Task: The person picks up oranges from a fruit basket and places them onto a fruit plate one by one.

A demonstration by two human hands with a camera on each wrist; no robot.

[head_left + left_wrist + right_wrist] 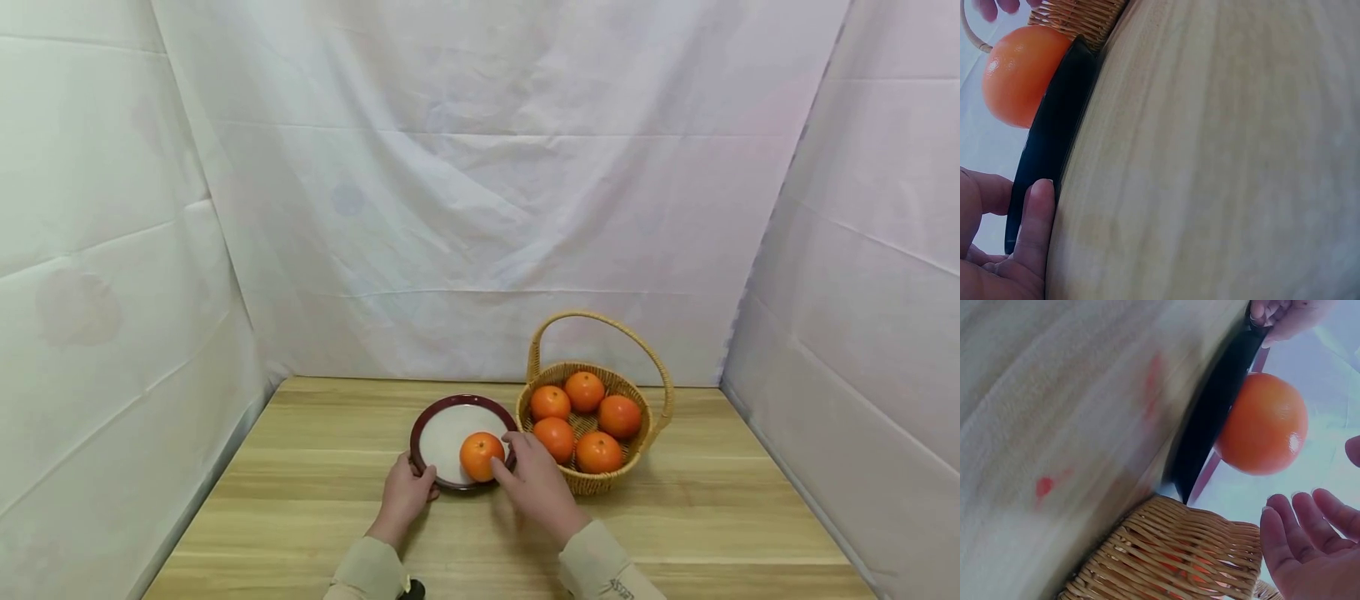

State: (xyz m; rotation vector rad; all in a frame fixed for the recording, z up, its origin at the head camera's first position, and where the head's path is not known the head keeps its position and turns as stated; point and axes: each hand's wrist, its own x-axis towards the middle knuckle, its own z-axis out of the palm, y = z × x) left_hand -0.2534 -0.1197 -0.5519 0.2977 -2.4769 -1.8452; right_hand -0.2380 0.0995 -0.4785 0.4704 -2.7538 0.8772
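Observation:
A round plate (pixel 444 435) with a white middle and dark red rim lies on the table. My left hand (pixel 406 493) pinches its near left rim; the left wrist view shows thumb and fingers on either side of the dark edge (pixel 1054 137). One orange (pixel 480 455) sits on the plate's near right part. Beside that fruit is my right hand (pixel 542 485), its fingers loosely bent and spread. In the right wrist view a gap shows between these fingers (pixel 1300 531) and the orange (pixel 1266 425), and the palm holds nothing.
Close to the plate's right side stands a wicker basket (pixel 588 483) with a tall arched handle (pixel 600 318). Several oranges (pixel 598 452) lie inside it. White cloth (pixel 480 208) hangs behind and at both sides of the wooden table (pixel 315 467).

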